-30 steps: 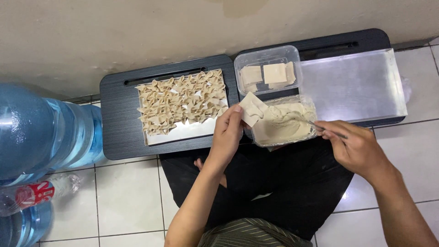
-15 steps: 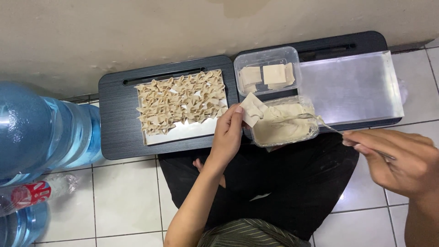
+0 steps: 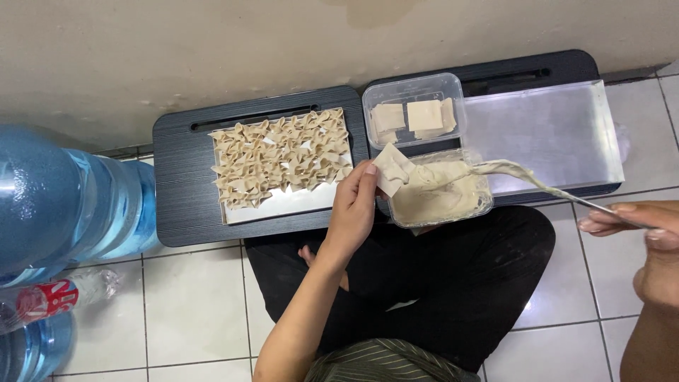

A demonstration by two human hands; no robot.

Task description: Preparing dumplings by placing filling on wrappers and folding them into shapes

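Beige folded dumplings nearly fill one tray; left hand pinches an unfilled wrapper, right hand grips a spoon (filling-smeared); second tray bare.

White tiled floor with grey grout lines carries 2 dark, wood-grained lap trays, set side by side against the wall. Left surface: 1 white rectangular tray packed with folded dumplings, placed toward its right edge. Right surface: 1 clear tub of square wrappers at the far left corner, 1 clear tub of pale filling at the near left corner, 1 metal tray along the right edge. Blue water jugs and a plastic bottle stand on the floor at left.
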